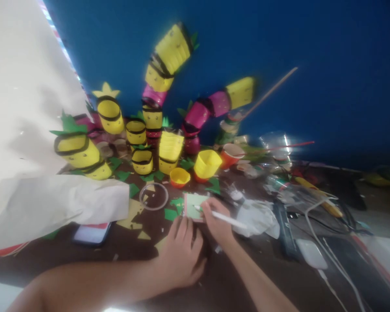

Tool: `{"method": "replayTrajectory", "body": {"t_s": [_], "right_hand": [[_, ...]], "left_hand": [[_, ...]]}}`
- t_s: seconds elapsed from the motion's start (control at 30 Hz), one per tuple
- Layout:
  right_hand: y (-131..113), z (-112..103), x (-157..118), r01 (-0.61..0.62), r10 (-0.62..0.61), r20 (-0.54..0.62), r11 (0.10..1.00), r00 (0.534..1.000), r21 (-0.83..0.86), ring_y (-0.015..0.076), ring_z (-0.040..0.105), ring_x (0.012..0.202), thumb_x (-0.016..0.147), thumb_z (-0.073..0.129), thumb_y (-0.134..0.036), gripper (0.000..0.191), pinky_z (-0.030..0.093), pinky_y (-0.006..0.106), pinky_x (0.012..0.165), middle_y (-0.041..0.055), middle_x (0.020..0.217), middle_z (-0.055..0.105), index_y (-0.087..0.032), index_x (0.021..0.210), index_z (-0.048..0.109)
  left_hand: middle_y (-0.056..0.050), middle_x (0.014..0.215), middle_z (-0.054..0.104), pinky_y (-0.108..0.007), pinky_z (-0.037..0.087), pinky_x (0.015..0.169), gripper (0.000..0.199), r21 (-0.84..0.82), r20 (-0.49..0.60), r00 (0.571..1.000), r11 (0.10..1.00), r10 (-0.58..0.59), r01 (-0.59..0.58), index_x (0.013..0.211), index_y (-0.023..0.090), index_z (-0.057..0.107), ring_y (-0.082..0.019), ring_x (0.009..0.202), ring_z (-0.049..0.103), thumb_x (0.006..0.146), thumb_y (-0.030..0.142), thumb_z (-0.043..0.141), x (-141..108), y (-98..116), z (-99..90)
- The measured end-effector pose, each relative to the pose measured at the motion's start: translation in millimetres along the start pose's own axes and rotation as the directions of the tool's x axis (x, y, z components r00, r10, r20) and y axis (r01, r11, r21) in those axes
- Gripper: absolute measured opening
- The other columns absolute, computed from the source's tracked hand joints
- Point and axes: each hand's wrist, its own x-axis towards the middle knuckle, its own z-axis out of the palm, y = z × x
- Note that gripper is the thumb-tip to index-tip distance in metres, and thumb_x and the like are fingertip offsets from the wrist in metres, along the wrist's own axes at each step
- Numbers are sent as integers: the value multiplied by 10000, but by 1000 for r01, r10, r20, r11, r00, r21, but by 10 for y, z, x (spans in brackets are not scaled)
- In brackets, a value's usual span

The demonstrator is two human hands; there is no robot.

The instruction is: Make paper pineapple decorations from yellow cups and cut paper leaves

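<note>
My right hand [217, 221] grips a white pen [229, 219], its tip resting over a small pale green pad [195, 203] with a reddish edge. Just below and left of the pad is my left hand [183, 247], its fingers bent and lying on the dark table near the pad's lower edge. Whether anything lies beneath those fingers is hidden. Green paper scraps [171, 213] lie left of the pad, and a clear ring [154, 196] sits farther left.
Yellow cups with faces [142, 161] and stacked magenta ones [196, 117] stand along the blue wall. A phone [91, 233] and white sheet [94, 201] lie left. At right are crumpled plastic [258, 216], cables and a white charger [311, 254].
</note>
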Motion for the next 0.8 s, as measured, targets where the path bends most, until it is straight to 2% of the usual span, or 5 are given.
{"method": "replayTrajectory", "body": {"t_s": [0.13, 0.27, 0.43, 0.6, 0.8], "right_hand": [[10, 2, 3, -34, 34, -48, 999, 998, -13, 147, 570, 555, 771, 530, -374, 221, 448, 239, 531, 5, 580, 617, -192, 649, 555], [9, 20, 3, -77, 77, -34, 997, 996, 5, 162, 608, 608, 772, 526, -360, 211, 470, 247, 568, 21, 623, 652, -190, 655, 568], [14, 23, -7, -118, 119, -23, 992, 993, 34, 175, 627, 626, 770, 528, -376, 224, 477, 251, 586, 29, 639, 662, -184, 662, 566], [30, 15, -12, -107, 107, -27, 994, 994, 4, 164, 618, 609, 769, 538, -348, 198, 467, 239, 586, 15, 619, 650, -186, 660, 567], [16, 4, -11, -61, 61, -12, 997, 998, -41, 150, 594, 580, 777, 523, -324, 204, 444, 223, 547, 10, 591, 633, -182, 635, 557]], "left_hand": [[-217, 1191, 511, -534, 262, 913, 496, 18, 15, 1000, 1000, -13, 13, 1132, 109, 501, -365, 1103, 443, 808, 457, 361, 0, -7, -6], [-215, 1197, 505, -511, 284, 878, 478, 41, 15, 1000, 999, 1, -1, 1117, 120, 506, -357, 1097, 436, 809, 456, 361, 12, -16, -34], [-211, 1211, 491, -482, 293, 860, 487, 37, 115, 993, 999, 1, -5, 1146, 115, 481, -335, 1074, 443, 826, 455, 343, 25, -28, -92], [-206, 1201, 502, -473, 291, 847, 455, 48, 93, 996, 999, 10, -15, 1129, 129, 487, -331, 1066, 445, 832, 444, 347, 27, -19, -117], [-210, 1216, 487, -466, 282, 860, 452, 33, 124, 992, 999, 6, -10, 1115, 122, 490, -326, 1084, 430, 830, 444, 350, 23, -23, -105]]}}
